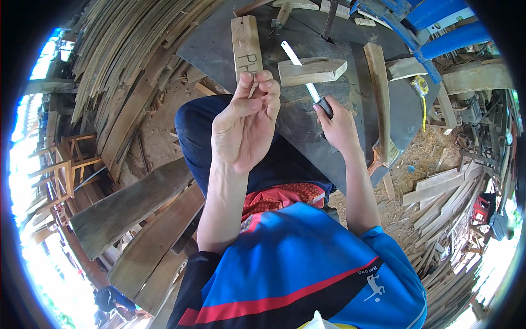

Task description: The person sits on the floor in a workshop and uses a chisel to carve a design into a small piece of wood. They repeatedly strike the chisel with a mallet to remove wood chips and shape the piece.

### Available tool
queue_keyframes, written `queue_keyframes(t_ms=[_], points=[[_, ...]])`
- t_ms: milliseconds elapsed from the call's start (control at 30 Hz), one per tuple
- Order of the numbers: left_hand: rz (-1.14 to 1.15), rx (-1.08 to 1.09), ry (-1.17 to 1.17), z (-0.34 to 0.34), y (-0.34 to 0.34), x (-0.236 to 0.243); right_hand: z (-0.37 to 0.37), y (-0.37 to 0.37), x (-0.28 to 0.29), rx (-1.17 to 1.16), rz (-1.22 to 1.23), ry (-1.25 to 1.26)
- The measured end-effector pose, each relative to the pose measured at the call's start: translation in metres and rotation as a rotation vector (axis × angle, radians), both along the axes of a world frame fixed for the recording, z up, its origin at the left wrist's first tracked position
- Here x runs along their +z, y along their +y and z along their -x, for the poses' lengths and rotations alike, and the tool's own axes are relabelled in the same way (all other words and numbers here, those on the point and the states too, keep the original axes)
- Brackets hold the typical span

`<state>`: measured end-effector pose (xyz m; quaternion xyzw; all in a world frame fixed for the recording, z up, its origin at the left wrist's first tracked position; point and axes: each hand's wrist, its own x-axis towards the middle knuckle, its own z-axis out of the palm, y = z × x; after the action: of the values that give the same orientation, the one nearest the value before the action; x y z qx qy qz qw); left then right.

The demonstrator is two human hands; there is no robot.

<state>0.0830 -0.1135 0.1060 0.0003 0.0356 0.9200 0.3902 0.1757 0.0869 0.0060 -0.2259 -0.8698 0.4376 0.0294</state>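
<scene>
— On the dark worktop (211,52), note lettered plank (245,41), then wooden block (307,71) lying across bladed tool (291,54). Hands?

— Right hand (339,126): closed round black handle (325,106). Left hand (246,120): narrowed, pinching pale sliver (253,89); cannot tell its kind.

— Recommended practice?

— Judged best: hold handle firmly, lift block off before moving blade, keep left fingertips clear of its edge, guard sliver against dropping.

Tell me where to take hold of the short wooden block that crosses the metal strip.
Probably best by its right end, from above on the right, pinching its two long sides. The short wooden block lies crosswise over the dark-handled metal strip held in the right hand, and that end looks clear of it.
</scene>
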Motion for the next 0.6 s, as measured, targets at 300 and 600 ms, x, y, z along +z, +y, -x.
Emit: queue_keyframes(t_ms=[300,600], points=[[0.434,0.253,0.204,0.005,-0.038,-0.04,0.001,-0.004,0.0,-0.011,0.067,-0.021],[0.335,0.55,0.045,0.038,-0.15,-0.057,0.003,-0.001,-0.005,0.005,0.026,-0.045]])
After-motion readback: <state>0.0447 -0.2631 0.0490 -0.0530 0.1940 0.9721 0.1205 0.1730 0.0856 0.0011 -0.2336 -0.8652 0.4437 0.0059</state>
